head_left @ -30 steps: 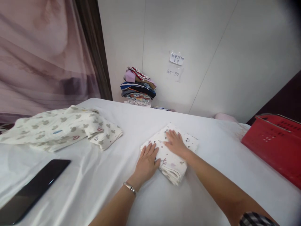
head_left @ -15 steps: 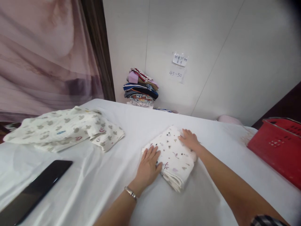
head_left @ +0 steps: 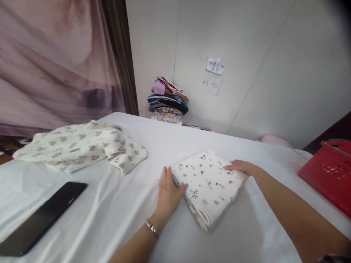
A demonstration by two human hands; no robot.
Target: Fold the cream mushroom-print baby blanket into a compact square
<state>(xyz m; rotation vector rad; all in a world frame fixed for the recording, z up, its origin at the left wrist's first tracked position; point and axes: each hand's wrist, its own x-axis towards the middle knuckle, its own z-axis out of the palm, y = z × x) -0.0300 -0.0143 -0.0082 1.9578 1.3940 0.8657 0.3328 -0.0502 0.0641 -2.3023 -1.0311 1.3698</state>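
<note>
The head camera looks forward, down over the table (head_left: 153,137).

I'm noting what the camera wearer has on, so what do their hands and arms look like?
The left hand and right hand are ungloved, with bare forearms. A silvery bracelet circles the left wrist; a sliver of dark-and-light sleeve shows on the right arm.
</note>
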